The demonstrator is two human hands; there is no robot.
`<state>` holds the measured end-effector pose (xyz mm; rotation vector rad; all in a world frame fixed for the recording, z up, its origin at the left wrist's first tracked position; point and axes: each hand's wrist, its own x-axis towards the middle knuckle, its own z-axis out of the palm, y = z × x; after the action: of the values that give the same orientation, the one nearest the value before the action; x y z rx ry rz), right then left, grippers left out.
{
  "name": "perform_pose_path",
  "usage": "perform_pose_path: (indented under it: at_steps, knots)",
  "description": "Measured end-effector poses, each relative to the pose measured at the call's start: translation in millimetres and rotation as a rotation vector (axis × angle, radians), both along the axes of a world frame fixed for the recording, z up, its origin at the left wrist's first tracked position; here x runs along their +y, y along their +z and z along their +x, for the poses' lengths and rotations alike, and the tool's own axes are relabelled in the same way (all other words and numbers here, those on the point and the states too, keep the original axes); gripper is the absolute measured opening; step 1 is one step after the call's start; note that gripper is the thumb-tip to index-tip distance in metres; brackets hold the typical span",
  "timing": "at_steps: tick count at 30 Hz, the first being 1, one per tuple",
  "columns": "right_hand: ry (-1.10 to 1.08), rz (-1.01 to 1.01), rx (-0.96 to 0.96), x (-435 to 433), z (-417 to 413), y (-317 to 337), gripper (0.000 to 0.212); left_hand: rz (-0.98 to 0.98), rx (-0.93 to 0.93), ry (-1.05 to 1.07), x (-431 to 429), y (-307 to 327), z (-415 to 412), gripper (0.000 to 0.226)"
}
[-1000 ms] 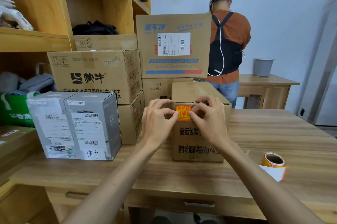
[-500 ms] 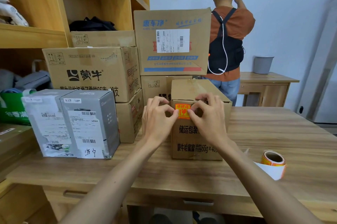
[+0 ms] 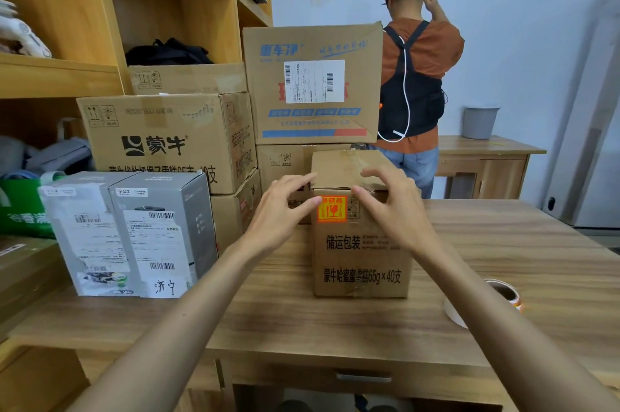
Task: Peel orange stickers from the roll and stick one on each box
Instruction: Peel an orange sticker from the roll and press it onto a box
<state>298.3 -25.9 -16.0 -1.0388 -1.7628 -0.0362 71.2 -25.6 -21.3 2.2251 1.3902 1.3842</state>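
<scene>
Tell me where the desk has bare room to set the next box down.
Bare wood of the desk lies right of the stickered box, out to the right edge, behind the sticker roll. A narrower strip runs along the near edge in front of the box. The left is crowded: grey boxes beside stacked cartons.

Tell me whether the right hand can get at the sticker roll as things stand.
Probably yes: the right hand holds nothing, and the sticker roll lies on the table beside that forearm, with nothing between them.

The left grip (image 3: 280, 210) and right grip (image 3: 391, 207) reach toward 12 o'clock, side by side. Their fingers (image 3: 303, 205) are loosely spread.
</scene>
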Motion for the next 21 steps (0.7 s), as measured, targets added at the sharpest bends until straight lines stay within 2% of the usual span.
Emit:
perform_pose_path:
  at_steps: [5, 13, 21]
  knots:
    - [-0.061, -0.014, -0.183, 8.6, 0.0, -1.5, 0.037, -0.025, -0.022, -0.03, 12.3, 1.9, -3.0, 0.036]
    - [-0.172, 0.075, -0.263, 15.1, -10.2, -8.6, 0.034, 0.004, -0.101, -0.035, 16.8, -4.1, -0.4, 0.027]
    - [-0.168, 0.106, -0.322, 16.5, -2.6, -15.9, 0.046, 0.04, -0.028, -0.095, 16.4, -12.8, -6.5, 0.038]
